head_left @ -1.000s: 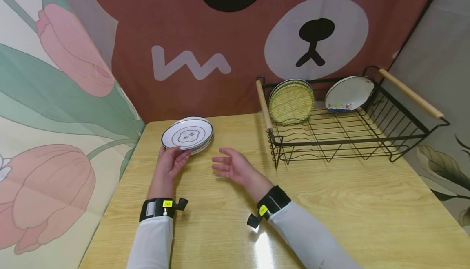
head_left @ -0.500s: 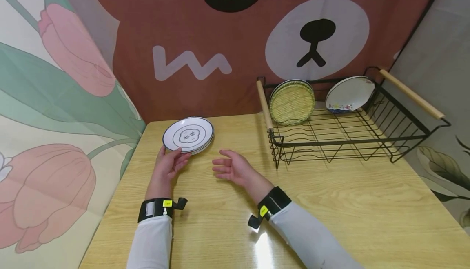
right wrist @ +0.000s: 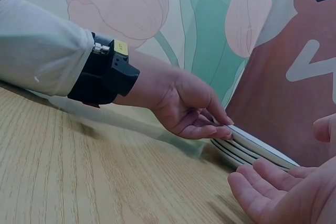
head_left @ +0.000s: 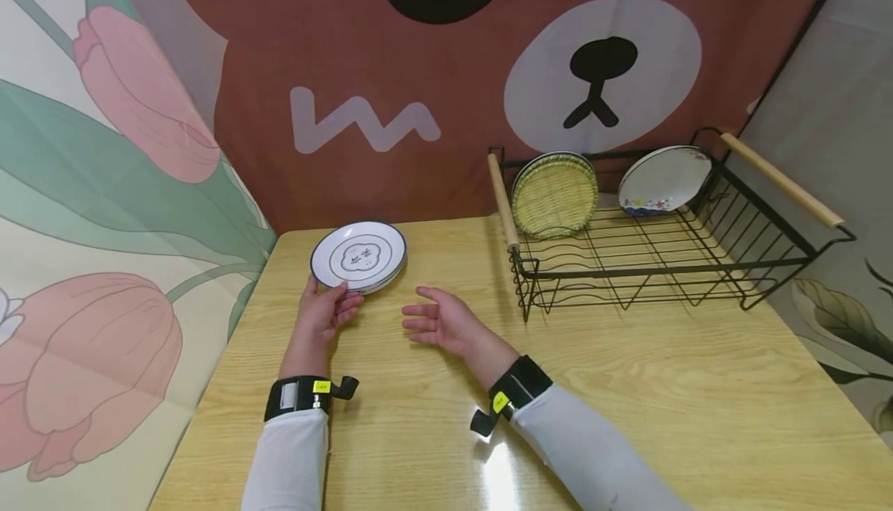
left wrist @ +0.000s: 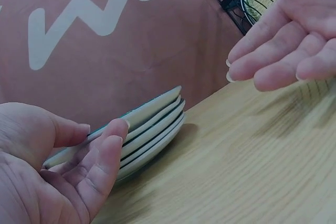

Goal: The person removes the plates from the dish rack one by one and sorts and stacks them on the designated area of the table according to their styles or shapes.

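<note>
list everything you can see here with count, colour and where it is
table: one, yellowish wood grain, lower view
plates: several, exact count unclear, white with dark blue rims, stacked at far left of table
wire rack: one, black with pale wooden handles, right rear of table
woven disc: one, yellow-green, upright at rack's left rear
floral dish: one, white with coloured flowers, tilted at rack's right rear
backdrop: one, reddish brown, behind table
tulip cloth: one, pink, green and cream, left
wrist bands: two, black, one per wrist
sleeves: two, white
left hand: one, pinching top plate's near edge
right hand: one, holding nothing, right of stack
</note>
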`<state>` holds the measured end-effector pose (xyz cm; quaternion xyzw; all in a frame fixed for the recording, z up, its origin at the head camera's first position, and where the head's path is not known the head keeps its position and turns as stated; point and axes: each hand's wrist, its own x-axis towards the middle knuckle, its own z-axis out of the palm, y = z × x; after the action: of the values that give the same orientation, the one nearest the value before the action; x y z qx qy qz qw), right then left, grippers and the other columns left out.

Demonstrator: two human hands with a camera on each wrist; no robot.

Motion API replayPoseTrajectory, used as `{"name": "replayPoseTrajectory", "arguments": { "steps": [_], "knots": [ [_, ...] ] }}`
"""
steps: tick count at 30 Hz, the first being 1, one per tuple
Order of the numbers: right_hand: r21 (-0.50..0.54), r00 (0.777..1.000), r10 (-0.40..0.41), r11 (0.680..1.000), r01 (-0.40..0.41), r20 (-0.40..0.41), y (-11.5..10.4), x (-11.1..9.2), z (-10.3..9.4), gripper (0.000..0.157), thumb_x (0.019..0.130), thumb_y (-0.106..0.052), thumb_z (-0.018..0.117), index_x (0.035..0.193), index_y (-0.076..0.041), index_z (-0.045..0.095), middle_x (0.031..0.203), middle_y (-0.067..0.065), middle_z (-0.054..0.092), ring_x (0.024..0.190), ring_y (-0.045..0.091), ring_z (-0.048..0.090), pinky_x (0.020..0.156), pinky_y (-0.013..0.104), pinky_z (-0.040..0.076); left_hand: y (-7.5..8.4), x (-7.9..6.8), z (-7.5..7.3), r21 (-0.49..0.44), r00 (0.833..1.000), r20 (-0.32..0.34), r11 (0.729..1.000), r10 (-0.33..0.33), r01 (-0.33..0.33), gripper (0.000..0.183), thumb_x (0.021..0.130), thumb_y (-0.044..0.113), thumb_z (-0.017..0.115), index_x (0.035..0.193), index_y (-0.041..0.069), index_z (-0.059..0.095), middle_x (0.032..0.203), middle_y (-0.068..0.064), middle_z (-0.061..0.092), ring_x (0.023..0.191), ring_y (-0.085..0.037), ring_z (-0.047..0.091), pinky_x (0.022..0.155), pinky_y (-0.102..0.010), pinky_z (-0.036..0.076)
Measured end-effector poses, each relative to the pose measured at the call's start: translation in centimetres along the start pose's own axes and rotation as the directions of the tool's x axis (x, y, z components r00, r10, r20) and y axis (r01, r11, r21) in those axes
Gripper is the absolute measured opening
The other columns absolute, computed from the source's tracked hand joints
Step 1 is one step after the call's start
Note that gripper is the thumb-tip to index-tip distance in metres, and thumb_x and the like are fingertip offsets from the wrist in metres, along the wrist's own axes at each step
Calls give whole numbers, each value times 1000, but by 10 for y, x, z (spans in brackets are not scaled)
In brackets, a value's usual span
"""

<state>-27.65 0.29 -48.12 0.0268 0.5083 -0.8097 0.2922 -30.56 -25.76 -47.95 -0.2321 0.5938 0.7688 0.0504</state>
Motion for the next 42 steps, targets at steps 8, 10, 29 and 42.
{"name": "replayPoseTrajectory", "arguments": {
  "steps": [8,10,29,42],
  "knots": [
    [-9,1000,-11,1000,11,-13,-1,-1,0,62,107,-35,46,161,-10,29,149,31,51,135,47,56,109,58,49,1,0,3,33,999,-37,999,-5,6,87,103,21,63,161,53,6,87,-3,78,74,-16,77,70,-31,64],
    [-9,1000,-13,1000,13,-11,-1,-1,-1,62,107,-35,46,161,-10,28,149,31,51,136,47,55,110,59,48,1,1,4,34,999,-47,999,-5,6,89,103,22,64,161,52,4,87,-2,77,74,-16,77,69,-30,64],
    [-11,998,-45,999,46,34,-15,-4,3,62,107,-37,47,161,-13,29,152,30,48,138,48,52,112,59,46,14,-7,13,38,989,-117,996,87,-83,89,103,40,60,164,42,-4,85,-3,75,70,-17,76,62,-30,63],
    [-270,887,-284,879,393,364,-127,-98,4,49,108,-23,41,153,-4,45,132,23,67,114,28,70,101,48,57,34,-46,35,0,965,-10,965,261,-261,56,107,34,51,160,27,33,94,-1,73,76,-14,76,66,-26,63]
  ]
}}
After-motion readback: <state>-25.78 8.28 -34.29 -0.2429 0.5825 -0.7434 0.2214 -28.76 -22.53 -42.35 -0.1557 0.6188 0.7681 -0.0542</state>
